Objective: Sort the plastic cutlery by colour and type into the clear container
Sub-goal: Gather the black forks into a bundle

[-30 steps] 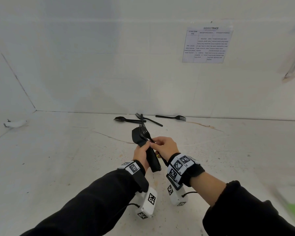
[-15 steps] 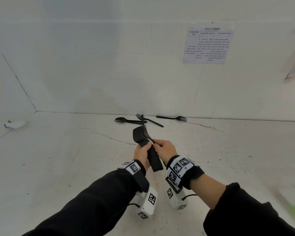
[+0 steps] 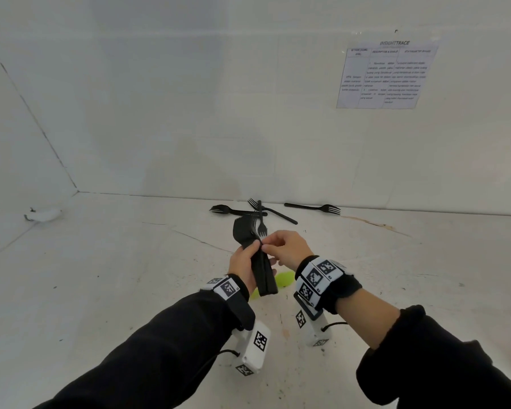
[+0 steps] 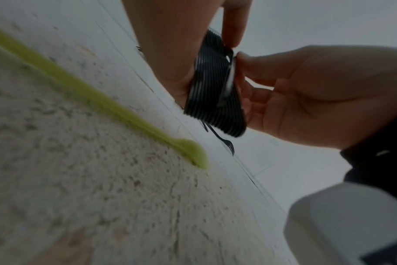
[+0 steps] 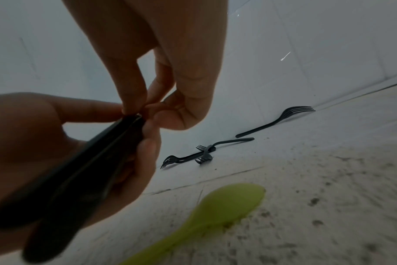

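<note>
My left hand (image 3: 244, 262) grips a thick stack of black plastic forks (image 3: 260, 270) by the handles, tines up, held above the floor. My right hand (image 3: 286, 249) pinches the outermost black fork against the stack's neck with thumb and forefinger. The left wrist view shows the ribbed stack (image 4: 213, 86) with the right hand (image 4: 306, 93) pressing one fork onto its side. In the right wrist view the stack (image 5: 84, 172) lies in the left hand (image 5: 23, 134). Several loose black forks (image 3: 236, 211) lie crossed by the wall. No clear container is in view.
A green spoon (image 3: 282, 280) lies on the speckled floor right under my hands, also seen as the green spoon (image 5: 224, 209). One black fork (image 3: 313, 207) lies apart to the right, along the white wall. A printed sheet (image 3: 387, 75) is stuck on the wall.
The fork my right hand held crosswise over the stack has been brought in line with it and now lies against it. The green spoon now shows below the hands.
</note>
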`<state>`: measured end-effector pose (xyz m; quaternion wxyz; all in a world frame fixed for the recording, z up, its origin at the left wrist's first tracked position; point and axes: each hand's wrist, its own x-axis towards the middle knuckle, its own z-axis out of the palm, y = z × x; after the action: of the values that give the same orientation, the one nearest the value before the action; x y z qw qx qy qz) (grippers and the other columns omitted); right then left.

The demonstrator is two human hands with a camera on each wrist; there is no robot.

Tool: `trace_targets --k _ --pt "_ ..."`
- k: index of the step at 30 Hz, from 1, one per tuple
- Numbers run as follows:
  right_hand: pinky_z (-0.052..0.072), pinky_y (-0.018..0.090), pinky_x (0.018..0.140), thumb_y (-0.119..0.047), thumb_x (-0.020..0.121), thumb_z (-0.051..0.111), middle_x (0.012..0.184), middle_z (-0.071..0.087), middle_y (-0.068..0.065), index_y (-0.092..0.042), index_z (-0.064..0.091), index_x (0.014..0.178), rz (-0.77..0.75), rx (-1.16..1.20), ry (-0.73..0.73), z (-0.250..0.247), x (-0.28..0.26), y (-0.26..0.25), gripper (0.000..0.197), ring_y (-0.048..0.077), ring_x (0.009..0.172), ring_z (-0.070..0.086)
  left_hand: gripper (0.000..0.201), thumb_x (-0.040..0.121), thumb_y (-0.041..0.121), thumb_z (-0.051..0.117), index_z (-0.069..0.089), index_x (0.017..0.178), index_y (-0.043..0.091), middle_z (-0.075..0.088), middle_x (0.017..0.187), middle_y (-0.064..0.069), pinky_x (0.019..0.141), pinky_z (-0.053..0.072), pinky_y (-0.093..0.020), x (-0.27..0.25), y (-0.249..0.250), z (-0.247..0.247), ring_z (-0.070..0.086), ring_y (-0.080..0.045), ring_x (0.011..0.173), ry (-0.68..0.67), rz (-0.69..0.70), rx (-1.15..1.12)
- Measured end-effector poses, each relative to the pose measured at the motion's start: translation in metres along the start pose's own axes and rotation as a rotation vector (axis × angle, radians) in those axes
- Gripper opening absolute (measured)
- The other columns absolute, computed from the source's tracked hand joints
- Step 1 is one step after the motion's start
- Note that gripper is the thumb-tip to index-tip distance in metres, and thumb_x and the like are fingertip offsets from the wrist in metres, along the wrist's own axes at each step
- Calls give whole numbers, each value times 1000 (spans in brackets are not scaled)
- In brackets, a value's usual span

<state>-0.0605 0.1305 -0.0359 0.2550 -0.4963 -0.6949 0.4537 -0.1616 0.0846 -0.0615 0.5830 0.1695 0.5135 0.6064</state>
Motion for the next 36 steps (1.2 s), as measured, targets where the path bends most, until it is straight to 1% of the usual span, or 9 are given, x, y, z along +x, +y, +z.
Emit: trace_targets --k 3,5,11,16,19,21,28,32,36 --pt "40 11 62 -13 87 57 84 60 -6 -14 66 99 3 -29 2 2 12 -3 15 7 75 55 16 96 10 49 53 111 7 62 90 -15 60 51 -35 5 3 0 61 -27 74 10 24 10" --pt "43 15 60 -11 88 51 86 60 -3 -15 63 102 32 -5 -36 5 20 -8 18 7 66 56 18 95 8 50 53 113 7 63 91 -14 60 52 -36 10 4 -3 62 -26 75 25 50 5" --pt "44 19 57 -24 93 52 77 58 -5 -12 63 106 43 49 -91 7 34 -13 21 10 62 52 23 96 10 49 51 119 7 59 83 -10 56 48 -34 23 8 -7 57 -24 68 29 65 4" --pt "48 26 67 -27 85 63 79 58 -4 -18 56 90 40 4 19 12 43 -9 12 16 73 56 16 95 12 51 52 110 8 56 77 -11 50 48 -29 23 4 -2 53 -21 59 1 33 46" --pt "53 27 63 -27 85 66 75 60 -1 -16 54 89 59 159 117 3 42 -15 17 15 64 59 25 95 30 48 54 102 8 56 78 -7 54 45 -28 24 5 0 52 -19 57 52 -71 -17" --pt "53 24 60 -28 82 69 71 59 -1 -14 55 92 50 159 133 -2 39 -17 22 11 58 58 26 95 30 48 53 106 8 57 79 -6 54 45 -27 26 5 -4 54 -19 55 112 -66 -14" --pt "55 20 58 -33 78 73 67 63 1 -15 61 80 44 53 -9 7 31 -12 22 8 55 58 30 98 29 39 59 108 9 59 85 -7 64 43 -26 21 8 -2 55 -16 72 87 -52 -13" --pt "53 19 57 -35 79 72 69 63 -1 -18 57 74 18 -22 -25 14 31 -11 23 7 57 58 33 99 31 32 56 104 9 55 80 -6 73 40 -27 18 6 -2 48 -15 69 35 -85 -35" --pt "42 18 54 -41 84 64 71 61 -5 -18 58 79 -3 -96 -97 14 36 -8 24 6 60 55 38 97 37 36 61 100 9 55 82 -6 64 43 -31 15 9 -5 48 -19 66 45 -152 -63"
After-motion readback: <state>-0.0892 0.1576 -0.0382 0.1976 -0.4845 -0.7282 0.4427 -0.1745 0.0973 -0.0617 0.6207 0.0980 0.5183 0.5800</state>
